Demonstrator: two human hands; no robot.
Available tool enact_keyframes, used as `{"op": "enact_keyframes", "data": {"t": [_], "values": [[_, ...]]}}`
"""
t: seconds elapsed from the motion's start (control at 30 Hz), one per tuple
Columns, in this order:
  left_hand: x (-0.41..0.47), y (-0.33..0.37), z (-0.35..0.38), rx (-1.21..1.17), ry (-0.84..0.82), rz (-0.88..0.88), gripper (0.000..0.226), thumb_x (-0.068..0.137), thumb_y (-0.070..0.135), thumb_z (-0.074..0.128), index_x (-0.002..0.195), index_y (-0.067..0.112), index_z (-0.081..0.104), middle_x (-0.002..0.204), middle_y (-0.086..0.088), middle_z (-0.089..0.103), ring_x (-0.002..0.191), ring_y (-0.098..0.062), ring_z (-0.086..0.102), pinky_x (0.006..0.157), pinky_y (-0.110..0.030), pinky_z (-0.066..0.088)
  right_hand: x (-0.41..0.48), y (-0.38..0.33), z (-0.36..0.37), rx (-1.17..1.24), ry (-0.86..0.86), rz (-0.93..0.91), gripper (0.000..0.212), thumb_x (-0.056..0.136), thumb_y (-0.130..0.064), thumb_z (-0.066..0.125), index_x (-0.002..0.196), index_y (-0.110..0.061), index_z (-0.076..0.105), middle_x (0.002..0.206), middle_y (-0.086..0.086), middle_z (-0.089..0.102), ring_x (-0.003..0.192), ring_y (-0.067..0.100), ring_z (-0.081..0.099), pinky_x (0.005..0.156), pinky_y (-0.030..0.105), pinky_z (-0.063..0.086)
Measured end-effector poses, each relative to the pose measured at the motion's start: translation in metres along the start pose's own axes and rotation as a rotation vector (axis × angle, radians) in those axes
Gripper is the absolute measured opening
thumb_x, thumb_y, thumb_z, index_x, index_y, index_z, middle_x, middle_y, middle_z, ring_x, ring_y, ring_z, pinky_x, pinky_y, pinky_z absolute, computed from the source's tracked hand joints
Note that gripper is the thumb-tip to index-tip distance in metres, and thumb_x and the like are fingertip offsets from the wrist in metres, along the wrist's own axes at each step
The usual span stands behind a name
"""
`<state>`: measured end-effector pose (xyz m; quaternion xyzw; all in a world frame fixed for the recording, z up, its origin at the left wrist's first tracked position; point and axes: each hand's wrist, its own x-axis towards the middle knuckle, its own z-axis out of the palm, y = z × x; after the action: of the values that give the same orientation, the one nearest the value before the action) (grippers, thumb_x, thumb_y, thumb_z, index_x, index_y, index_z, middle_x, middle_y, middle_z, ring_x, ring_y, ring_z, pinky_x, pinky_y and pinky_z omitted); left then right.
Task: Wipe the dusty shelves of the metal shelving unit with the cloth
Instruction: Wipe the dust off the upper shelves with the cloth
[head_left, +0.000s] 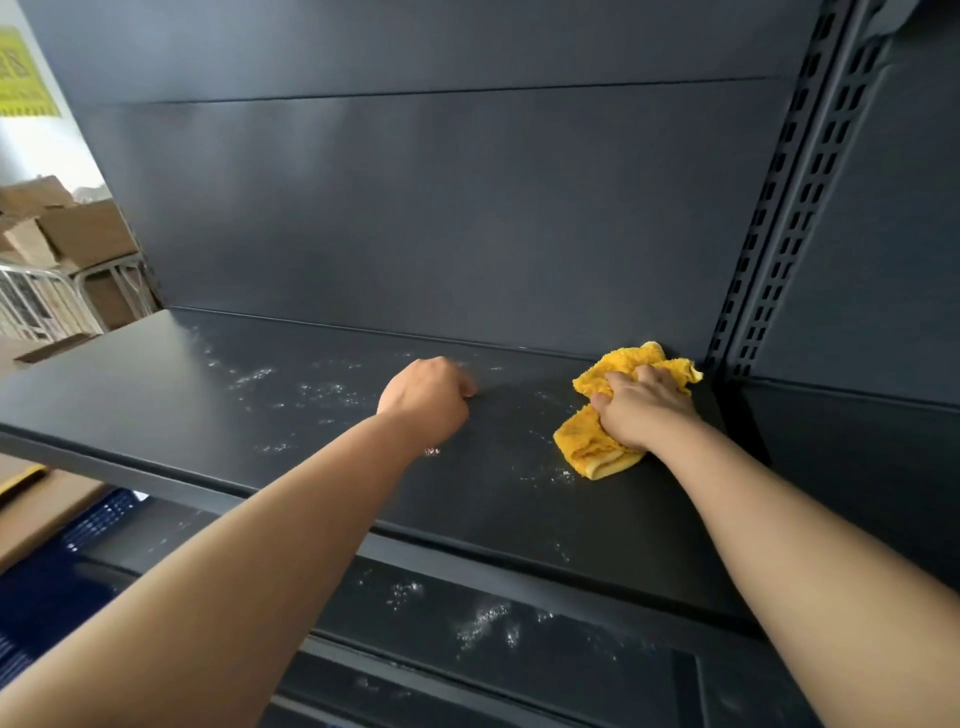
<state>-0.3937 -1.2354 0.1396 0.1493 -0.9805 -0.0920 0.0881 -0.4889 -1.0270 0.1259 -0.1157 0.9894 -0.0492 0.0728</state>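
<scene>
My right fingers (647, 378) were curled down into the cloth (589, 449), thumb hooked over its near fold, so my right hand (644, 410) gripped the yellow bundle and pressed it flat on the upper shelf (156, 379). The cloth lay crumpled at the shelf's far right end, its back corner close to the back panel (415, 208) and just beside the slotted upright (779, 208).

My left hand (426, 400) sat well apart from it, near the middle of the same shelf, fingers tucked into a fist with the thumb pointing toward the cloth. Nothing showed in that hand.

White dust (322, 389) speckled the dark shelf to the left of my left fist, and a few flecks lay just in front of the cloth. The lower shelf (467, 623) beneath my arms carried its own smears of white.

Further out on the left, cardboard boxes (78, 234) were stacked on a pale metal rack (31, 301); some flaps stood open, but I could not tell what was in them. Down below the shelf edge, a blue slatted crate (67, 561) sat beside a flat piece of cardboard (47, 509); its inside was too dark to read. A yellow sign (23, 73) hung on the wall at the top left.
</scene>
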Motion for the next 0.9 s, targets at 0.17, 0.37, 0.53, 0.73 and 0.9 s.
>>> {"op": "enact_keyframes", "data": {"t": [0.17,0.37,0.53,0.73,0.9], "values": [[0.004,-0.046,-0.015,-0.015,0.037,-0.001,0.042,0.079,0.0,0.046,0.104,0.025,0.07,0.107,-0.004,0.069,0.098,-0.03,0.062,0.072,-0.034,0.052,0.001,-0.042,0.003,0.019,-0.02,0.01,0.056,0.1,-0.048,0.022,0.152,-0.027,0.018,0.161,0.005,0.003,0.148,0.03,-0.002,0.117,0.051,0.019],[0.009,-0.098,-0.029,0.017,0.01,0.033,0.036,0.074,-0.002,0.046,0.097,0.018,0.065,0.105,-0.007,0.068,0.088,-0.03,0.061,0.072,-0.036,0.053,0.01,-0.111,0.01,0.02,-0.025,-0.018,0.056,0.1,-0.049,0.022,0.152,-0.028,0.018,0.161,0.003,0.004,0.148,0.028,0.0,0.115,0.052,0.025],[0.012,-0.133,-0.033,-0.031,0.019,0.055,0.034,0.075,-0.002,0.047,0.098,0.016,0.065,0.107,-0.007,0.068,0.089,-0.029,0.059,0.074,-0.037,0.053,0.017,-0.173,0.014,0.013,-0.006,-0.098,0.053,0.101,-0.045,0.023,0.15,-0.026,0.023,0.16,0.003,0.011,0.148,0.027,0.007,0.114,0.05,0.026],[0.01,-0.173,-0.042,-0.045,0.043,0.073,0.044,0.081,-0.001,0.045,0.116,0.017,0.065,0.116,-0.007,0.066,0.105,-0.03,0.06,0.078,-0.036,0.053,0.016,-0.237,0.021,0.043,0.02,-0.212,0.047,0.101,-0.041,0.028,0.145,-0.027,0.033,0.152,0.0,0.027,0.139,0.025,0.027,0.107,0.046,0.036],[0.006,-0.178,-0.043,-0.094,0.038,0.092,0.052,0.086,0.002,0.043,0.13,0.025,0.058,0.127,-0.001,0.061,0.112,-0.026,0.058,0.075,-0.03,0.046,-0.002,-0.245,0.028,0.081,0.031,-0.294,0.044,0.1,-0.045,0.03,0.14,-0.031,0.037,0.151,-0.004,0.03,0.137,0.022,0.033,0.101,0.043,0.037]]}}
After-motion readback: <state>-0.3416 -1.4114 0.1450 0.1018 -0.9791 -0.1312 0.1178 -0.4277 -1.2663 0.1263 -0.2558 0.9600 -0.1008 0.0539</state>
